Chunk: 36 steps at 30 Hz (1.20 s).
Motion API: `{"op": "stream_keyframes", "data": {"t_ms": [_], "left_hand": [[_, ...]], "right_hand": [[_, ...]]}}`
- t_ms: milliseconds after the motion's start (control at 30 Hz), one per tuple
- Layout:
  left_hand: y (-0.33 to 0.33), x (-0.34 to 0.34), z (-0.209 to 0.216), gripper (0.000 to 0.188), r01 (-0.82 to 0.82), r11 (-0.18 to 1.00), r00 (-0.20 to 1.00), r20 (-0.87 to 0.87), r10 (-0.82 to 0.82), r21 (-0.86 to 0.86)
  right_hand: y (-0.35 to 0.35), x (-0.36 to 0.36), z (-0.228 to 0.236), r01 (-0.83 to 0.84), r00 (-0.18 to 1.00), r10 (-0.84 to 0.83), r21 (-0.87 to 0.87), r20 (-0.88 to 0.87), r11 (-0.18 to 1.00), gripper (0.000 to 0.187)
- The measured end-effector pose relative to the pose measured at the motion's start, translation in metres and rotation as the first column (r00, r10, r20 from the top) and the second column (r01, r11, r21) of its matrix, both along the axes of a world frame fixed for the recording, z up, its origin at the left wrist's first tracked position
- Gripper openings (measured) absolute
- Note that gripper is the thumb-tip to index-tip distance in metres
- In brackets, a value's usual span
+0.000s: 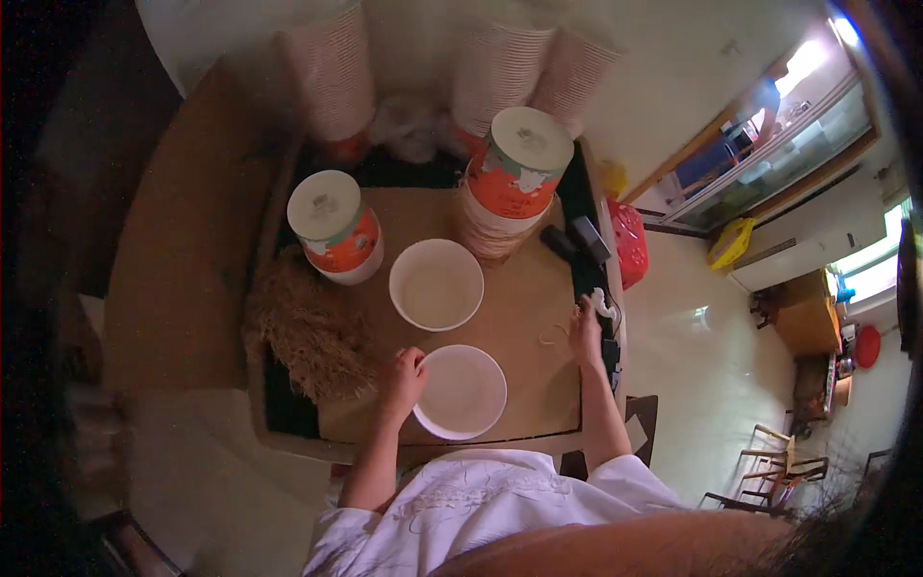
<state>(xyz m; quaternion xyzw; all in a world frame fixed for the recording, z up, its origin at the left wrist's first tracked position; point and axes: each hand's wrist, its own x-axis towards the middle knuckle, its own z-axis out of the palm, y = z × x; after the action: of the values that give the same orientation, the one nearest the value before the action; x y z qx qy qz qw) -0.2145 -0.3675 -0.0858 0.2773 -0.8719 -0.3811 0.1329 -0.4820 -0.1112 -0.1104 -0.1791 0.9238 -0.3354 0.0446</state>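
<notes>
Bowls are what both hands work around: a white paper bowl (461,392) sits at the near edge of a brown cardboard sheet (524,317), and the left hand (402,377) grips its left rim, fingers curled over the edge. A second white bowl (436,284) stands just beyond it, empty and upright, the two nearly touching.

The right hand (585,332) rests at the right edge of the cardboard, fingers bent around a small white object (601,303) (too small to say what it is). Just beyond that hand lies a black device (577,240) on the dark tray rim (586,192).

Two stacks of orange-and-white printed cups stand upside down farther back: a short stack (336,226) on the left and a taller stack (510,178) on the right. A heap of straw-like fibre (308,332) lies just left of the left hand, spilling over the cardboard's edge. More pale cup stacks (332,67) lean against the wall behind, and a red plastic bag (630,240) sits on the floor to the right of the table.
</notes>
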Motion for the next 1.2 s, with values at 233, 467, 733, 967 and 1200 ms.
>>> {"op": "stream_keyframes", "data": {"t_ms": [233,467,733,967,1200], "left_hand": [[0.000,0.001,0.033,0.018,-0.002,0.991,0.998,0.058,-0.006,0.133],[-0.001,0.000,0.025,0.009,-0.017,0.996,0.998,0.068,0.011,0.088],[0.008,-0.003,0.014,0.013,-0.054,0.994,0.997,-0.051,0.059,0.096],[0.018,-0.004,0.016,0.015,-0.027,0.999,0.999,-0.030,0.028,0.034],[0.002,0.007,-0.014,0.012,-0.065,0.974,0.977,-0.185,0.106,0.215]], "right_hand": [[0.003,0.059,0.212,0.065,0.898,0.221,-0.612,0.380,0.788,0.029],[0.010,0.111,0.234,0.045,0.730,0.437,-0.675,0.525,0.737,0.004],[-0.102,0.168,0.075,-0.193,0.652,0.510,-0.527,0.562,0.827,0.014],[-0.117,0.173,0.017,-0.294,0.764,0.512,-0.495,0.393,0.818,0.012],[-0.117,0.176,0.027,-0.148,0.677,0.486,-0.545,0.552,0.825,0.012]]}}
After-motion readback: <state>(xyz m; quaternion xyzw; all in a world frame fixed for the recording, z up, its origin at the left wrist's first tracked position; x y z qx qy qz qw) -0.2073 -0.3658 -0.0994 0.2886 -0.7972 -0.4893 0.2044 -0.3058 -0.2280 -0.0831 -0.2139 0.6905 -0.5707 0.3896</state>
